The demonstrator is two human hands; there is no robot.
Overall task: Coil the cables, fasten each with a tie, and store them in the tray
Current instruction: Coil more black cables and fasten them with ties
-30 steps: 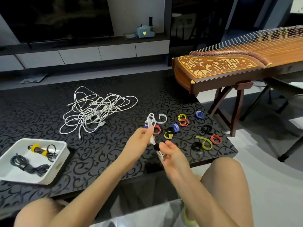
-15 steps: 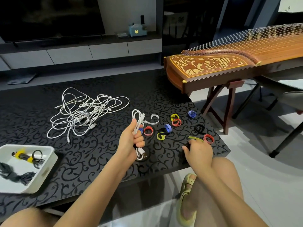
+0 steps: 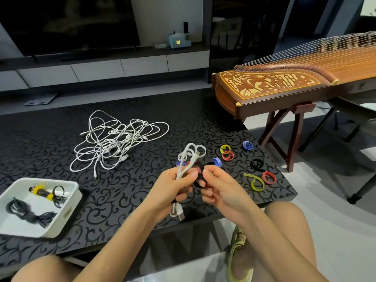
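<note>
**White coil in my left hand, black tie in my right**

I am looking down on a black table with a swirling pattern. Beyond its far edge stand a low white cabinet and a dark television. A wooden zither sits on a stand off the table's far right corner. A white tray lies at the near left, with black cables bundled inside, one of them bound in yellow. A loose tangle of white cables sprawls in the middle. Coloured ties in yellow, red, blue and black are scattered to the right.

Over the near edge, my left hand is wrapped round a coiled white cable. Its loops stand out above the fist and a plug hangs below. My right hand, just beside it, has fingers curled and pinches a black tie against the middle of the coil. The coil is well apart from the tray
</note>
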